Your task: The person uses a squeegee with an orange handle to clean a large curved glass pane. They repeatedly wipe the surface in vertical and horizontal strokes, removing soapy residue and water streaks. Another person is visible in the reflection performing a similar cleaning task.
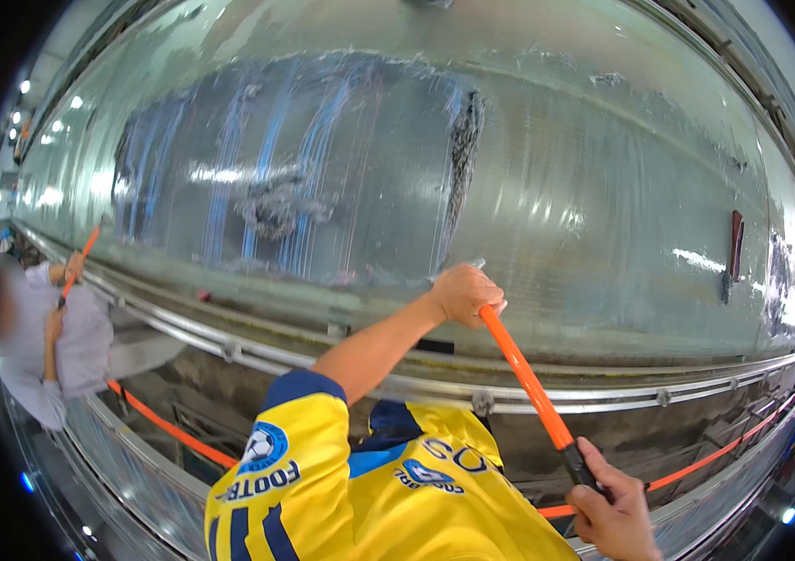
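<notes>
A long orange pole [528, 379] slants from the edge of a wet, glossy surface down toward my body. Its upper end meets my left hand [465, 294], whose fingers are wrapped round it just over that surface. Lower down, my right hand [614, 505] is closed on the black grip [577, 465]. Something small and pale shows beyond my left knuckles; the pole's far end is otherwise hidden. Ahead lies a grey patch [369, 187] with blue and pinkish streaks, a dark ragged clump [281, 208] on it and a rough dark ridge [464, 154] along its right edge.
A metal rail [585, 402] runs along the surface's near side. At the left, a person in grey [75, 337] grips another orange pole [90, 242]. A dark red tool [737, 245] lies at the far right. Orange bars [173, 430] stretch below the rail.
</notes>
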Demonstrator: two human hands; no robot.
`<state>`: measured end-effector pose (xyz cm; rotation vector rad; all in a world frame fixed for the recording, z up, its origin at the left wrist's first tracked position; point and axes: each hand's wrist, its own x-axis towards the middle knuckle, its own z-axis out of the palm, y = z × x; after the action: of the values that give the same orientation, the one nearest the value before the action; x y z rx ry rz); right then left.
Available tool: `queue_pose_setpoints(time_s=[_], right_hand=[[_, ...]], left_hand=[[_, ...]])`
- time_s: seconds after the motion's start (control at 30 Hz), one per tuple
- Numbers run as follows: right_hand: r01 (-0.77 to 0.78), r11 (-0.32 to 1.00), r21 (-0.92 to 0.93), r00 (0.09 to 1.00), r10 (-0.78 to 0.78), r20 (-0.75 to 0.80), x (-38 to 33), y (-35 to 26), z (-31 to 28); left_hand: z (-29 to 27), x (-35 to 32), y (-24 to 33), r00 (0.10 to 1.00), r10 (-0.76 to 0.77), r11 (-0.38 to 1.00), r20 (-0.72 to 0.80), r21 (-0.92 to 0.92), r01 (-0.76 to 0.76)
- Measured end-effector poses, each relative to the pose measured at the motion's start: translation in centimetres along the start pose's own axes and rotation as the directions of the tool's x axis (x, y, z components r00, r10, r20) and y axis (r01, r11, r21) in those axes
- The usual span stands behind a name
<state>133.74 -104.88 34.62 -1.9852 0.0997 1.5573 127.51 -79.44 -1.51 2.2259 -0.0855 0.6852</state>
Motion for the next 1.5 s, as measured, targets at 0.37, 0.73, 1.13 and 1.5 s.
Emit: queue_pose_setpoints(time_s=[0.37, 0.73, 1.13, 1.5], right_hand=[[0.061, 0.998, 0.009, 0.982, -0.058, -0.178, 6.9, -15.7, -5.1], [0.297, 0.954, -0.028, 0.949, -0.299, -0.098, 19.9, -25.4, -7.9], [0.172, 0.958, 0.228, 0.985, -0.174, -0.01, 8.2, -0.4, -11.3], [0.034, 0.999, 0.025, 0.996, -0.036, 0.087, -0.4, 5.5, -1.8]], left_hand=[[-1.5, 14.9, -11.9, 0.999, 0.005, 1.0, -0.04, -0.018, -0.006], [-7.8, 29.2, -27.5, 0.989, -0.144, 0.937, -0.014, 0.321, 0.141], [3.1, 12.3, -6.1, 0.978, -0.161, 0.97, 0.129, 0.204, 0.133], [-0.3, -3.9, 4.5, 0.994, -0.095, 0.992, 0.05, 0.089, 0.091]])
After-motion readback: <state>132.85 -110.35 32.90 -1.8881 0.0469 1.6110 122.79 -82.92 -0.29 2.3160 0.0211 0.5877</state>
